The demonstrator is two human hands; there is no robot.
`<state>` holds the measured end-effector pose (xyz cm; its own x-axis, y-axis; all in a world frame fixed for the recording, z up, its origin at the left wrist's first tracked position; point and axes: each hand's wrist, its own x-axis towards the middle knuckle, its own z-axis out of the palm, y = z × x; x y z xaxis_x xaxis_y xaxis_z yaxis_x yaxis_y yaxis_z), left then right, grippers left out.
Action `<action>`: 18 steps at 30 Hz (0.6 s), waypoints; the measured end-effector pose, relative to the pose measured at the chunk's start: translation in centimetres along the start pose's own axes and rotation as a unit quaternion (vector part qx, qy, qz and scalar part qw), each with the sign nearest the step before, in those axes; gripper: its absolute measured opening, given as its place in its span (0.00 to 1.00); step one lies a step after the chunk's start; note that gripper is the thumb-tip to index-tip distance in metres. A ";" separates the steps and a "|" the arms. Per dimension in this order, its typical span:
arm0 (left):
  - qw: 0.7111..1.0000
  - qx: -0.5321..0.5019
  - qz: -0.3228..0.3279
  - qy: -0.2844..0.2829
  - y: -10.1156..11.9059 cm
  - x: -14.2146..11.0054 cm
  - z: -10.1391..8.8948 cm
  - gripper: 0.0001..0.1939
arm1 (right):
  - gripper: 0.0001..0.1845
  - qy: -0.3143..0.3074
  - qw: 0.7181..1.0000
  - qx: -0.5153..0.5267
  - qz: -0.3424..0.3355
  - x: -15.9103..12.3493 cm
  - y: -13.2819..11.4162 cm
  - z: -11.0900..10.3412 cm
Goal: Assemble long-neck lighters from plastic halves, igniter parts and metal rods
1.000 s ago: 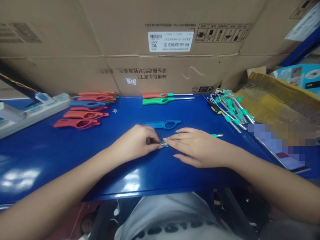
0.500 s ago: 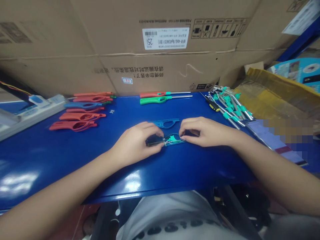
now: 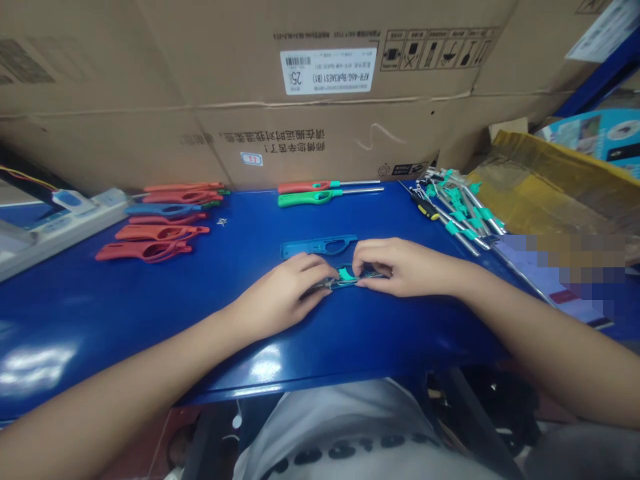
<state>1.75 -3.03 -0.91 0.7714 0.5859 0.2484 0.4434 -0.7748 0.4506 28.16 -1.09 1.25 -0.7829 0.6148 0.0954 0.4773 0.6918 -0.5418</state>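
Observation:
A blue long-nosed lighter body point(image 3: 342, 283) lies open on the blue table, with a teal trigger point(image 3: 346, 274) and small inner parts inside it. My left hand point(image 3: 293, 287) is closed over its left end, thumb and fingers pinching there. My right hand point(image 3: 400, 268) pinches its right end, fingertips close to the trigger. A thin metal piece shows under the right fingers. My hands cover both ends of the body. Just behind it lies a separate blue shell half point(image 3: 315, 247) with a finger loop, apart from both hands.
Several red and blue lighter shells point(image 3: 145, 251) lie at left, near a white power strip point(image 3: 107, 207). A red lighter point(image 3: 305, 187) and a green one point(image 3: 305, 199) lie at the back. Metal tubes with teal parts point(image 3: 463, 217), a screwdriver point(image 3: 424, 207) and cardboard point(image 3: 545, 160) stand right.
My right fingers have moved slightly left along the lighter body, closer to the trigger. My left fingers have drawn closer together over its left end. The separate shell half shows more fully.

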 end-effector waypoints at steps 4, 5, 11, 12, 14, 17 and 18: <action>1.000 0.008 0.012 -0.006 0.1 0.0 -0.2 0.13 | 0.03 -0.001 1.000 0.000 0.000 0.0 -0.3 -0.2; 1.000 0.013 0.013 -0.008 0.2 0.0 -0.2 0.13 | 0.02 0.000 1.000 -0.002 0.003 0.1 -0.4 -0.2; 0.999 0.032 0.015 -0.015 0.0 -0.1 -0.1 0.15 | 0.01 0.009 1.000 -0.001 0.023 0.2 -0.3 -0.1; 0.999 0.031 0.016 -0.014 0.0 -0.1 -0.1 0.14 | 0.01 0.009 1.000 0.001 0.024 0.1 -0.2 -0.2; 0.999 0.029 0.016 -0.015 -0.1 -0.1 0.0 0.14 | 0.03 0.002 1.000 0.007 0.026 0.0 -0.2 -0.4; 0.999 0.029 0.016 -0.017 -0.1 0.0 0.0 0.14 | 0.04 -0.013 0.999 0.017 0.033 -0.1 -0.1 -0.7; 0.999 0.028 0.016 -0.017 -0.1 0.0 0.1 0.14 | 0.04 -0.015 0.999 0.020 0.040 -0.1 -0.1 -0.8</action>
<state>1.77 -2.99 -0.98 0.8001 0.5535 0.2311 0.4430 -0.8051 0.3945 28.48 -0.94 1.94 -0.7549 0.6553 0.0269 0.5222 0.6254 -0.5798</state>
